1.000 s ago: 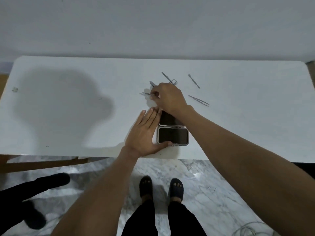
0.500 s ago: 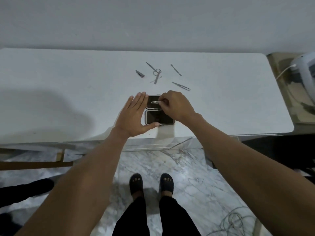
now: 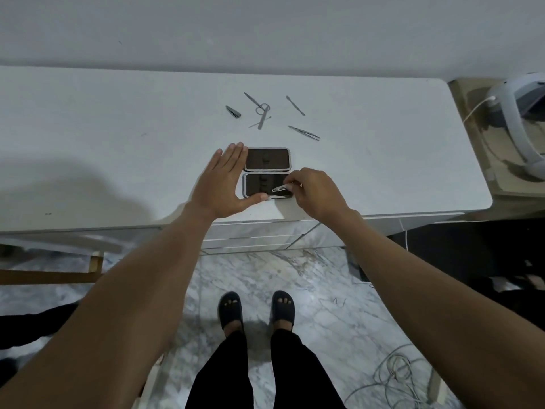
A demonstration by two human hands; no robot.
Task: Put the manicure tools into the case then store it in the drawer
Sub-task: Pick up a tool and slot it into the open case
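Observation:
An open dark manicure case (image 3: 267,159) with a silver rim lies near the front edge of the white table (image 3: 118,143). My left hand (image 3: 225,181) lies flat against its left side, thumb along the near edge. My right hand (image 3: 315,191) pinches a small silver tool (image 3: 280,188) over the near half of the case. Behind the case lie loose tools: a nail clipper (image 3: 233,111), small scissors crossed with a file (image 3: 262,112), a thin pusher (image 3: 295,105) and tweezers (image 3: 304,133).
White drawer fronts (image 3: 259,234) show below the table's front edge. A white device with a cable (image 3: 519,113) sits on a stand to the right. Cables (image 3: 395,370) lie on the marble floor near my feet.
My right hand carried the silver tool from the far half of the case to the near half. The view shifted; my left hand stayed against the case.

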